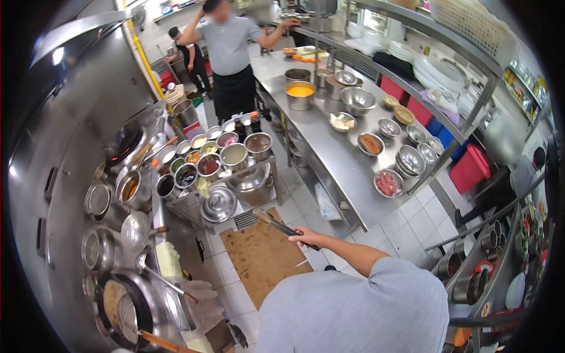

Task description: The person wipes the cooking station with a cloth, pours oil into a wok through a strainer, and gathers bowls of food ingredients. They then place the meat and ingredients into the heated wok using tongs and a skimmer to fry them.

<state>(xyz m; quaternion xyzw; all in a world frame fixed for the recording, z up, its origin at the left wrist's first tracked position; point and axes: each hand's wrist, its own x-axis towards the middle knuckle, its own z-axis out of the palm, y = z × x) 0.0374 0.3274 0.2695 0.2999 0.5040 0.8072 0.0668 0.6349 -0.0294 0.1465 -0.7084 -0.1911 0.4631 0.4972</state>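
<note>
My right hand [308,237] is closed around the dark handles of a pair of tongs [276,222]. The tongs point up and to the left, over a stained brown cardboard sheet [250,250] on the tiled floor. Their tips look paler than the handles, and I see nothing gripped between them. Closest beyond the tips are a metal lid [218,204] and a large lidded pot [252,185], low beside a stand of ingredient containers [209,165]. No part of my left hand shows. My grey sleeve and torso fill the bottom middle.
At left, the stove line holds a wok [122,309], a perforated ladle [136,230] and several pots. A steel worktable [347,176] bears bowls, including one of raw meat [388,183], and a pot of orange liquid [301,94]. A person in an apron [229,53] stands ahead; another works behind.
</note>
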